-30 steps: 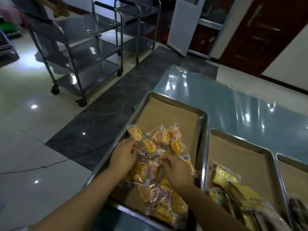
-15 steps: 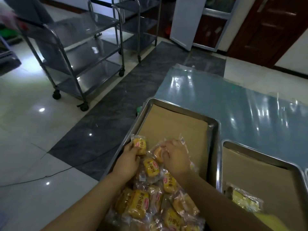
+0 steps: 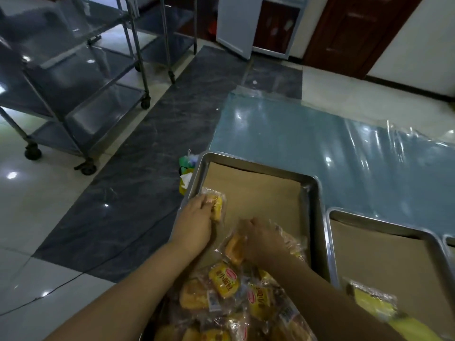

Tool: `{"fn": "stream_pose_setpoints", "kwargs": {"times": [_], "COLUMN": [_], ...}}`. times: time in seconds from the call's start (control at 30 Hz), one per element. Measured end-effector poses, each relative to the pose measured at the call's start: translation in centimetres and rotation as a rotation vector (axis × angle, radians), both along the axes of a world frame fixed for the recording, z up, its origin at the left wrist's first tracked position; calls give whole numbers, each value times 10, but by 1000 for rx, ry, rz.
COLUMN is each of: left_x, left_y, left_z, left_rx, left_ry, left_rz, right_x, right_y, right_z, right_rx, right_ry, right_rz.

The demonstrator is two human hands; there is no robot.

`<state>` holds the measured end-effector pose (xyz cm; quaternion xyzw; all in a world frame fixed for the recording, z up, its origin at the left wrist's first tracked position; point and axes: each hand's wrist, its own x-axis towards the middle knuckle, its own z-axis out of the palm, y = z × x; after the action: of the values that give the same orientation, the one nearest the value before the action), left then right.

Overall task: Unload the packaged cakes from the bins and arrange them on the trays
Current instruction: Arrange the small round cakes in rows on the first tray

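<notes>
A steel tray lined with brown paper lies in front of me. A heap of wrapped yellow cakes fills its near end. My left hand presses one packaged cake flat against the tray's far-left edge. My right hand is closed over a wrapped cake at the top of the heap, with more wrappers under its fingers. A second paper-lined tray stands to the right with a yellow packet at its near end.
The trays rest on a blue, plastic-covered surface. A green and yellow bag lies on the floor by the tray's far-left corner. Steel wheeled carts stand at the left on the tiled floor. A third tray's corner shows at the right.
My left hand has carried one cake away from the heap toward the tray's far-left edge and laid it down. My right hand stays on the heap. The camera has tilted forward.
</notes>
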<state>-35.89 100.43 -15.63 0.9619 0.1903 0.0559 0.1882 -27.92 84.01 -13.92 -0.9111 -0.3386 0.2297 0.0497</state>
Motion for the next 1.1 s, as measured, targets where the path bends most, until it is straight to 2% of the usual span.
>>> {"fn": "stream_pose_setpoints", "kwargs": {"times": [0.1, 0.2, 0.37, 0.43, 0.53, 0.6, 0.73, 0.83, 0.97, 1.1], "left_x": [12, 27, 45, 47, 48, 49, 59, 69, 76, 75], "left_y": [13, 25, 41, 49, 60, 63, 64, 64, 64, 63], "left_z": [2, -1, -5, -3, 0, 1, -2, -5, -7, -13], "left_rx": [115, 218, 218, 206, 216, 234, 305, 321, 314, 327], "left_ry": [-38, 76, 247, 275, 275, 257, 230, 201, 179, 142], "left_rz": [-56, -237, -381, -422, -500, -524, -466, -354, -297, -270], "right_x": [4, 9, 17, 24, 37, 46, 58, 56, 41, 37], "right_y": [6, 9, 14, 19, 25, 27, 32, 36, 33, 32], "right_z": [-4, -6, -2, 1, 5, 6, 4, -3, -26, -37], "right_rx": [-39, -30, 10, 39, 257, 404, 483, 477, 288, 331], "right_ry": [-4, -42, 138, 214, 273, 185, -166, -259, -118, -109], "right_rz": [15, 5, -65, -133, -384, -506, -571, -424, -113, -118]}}
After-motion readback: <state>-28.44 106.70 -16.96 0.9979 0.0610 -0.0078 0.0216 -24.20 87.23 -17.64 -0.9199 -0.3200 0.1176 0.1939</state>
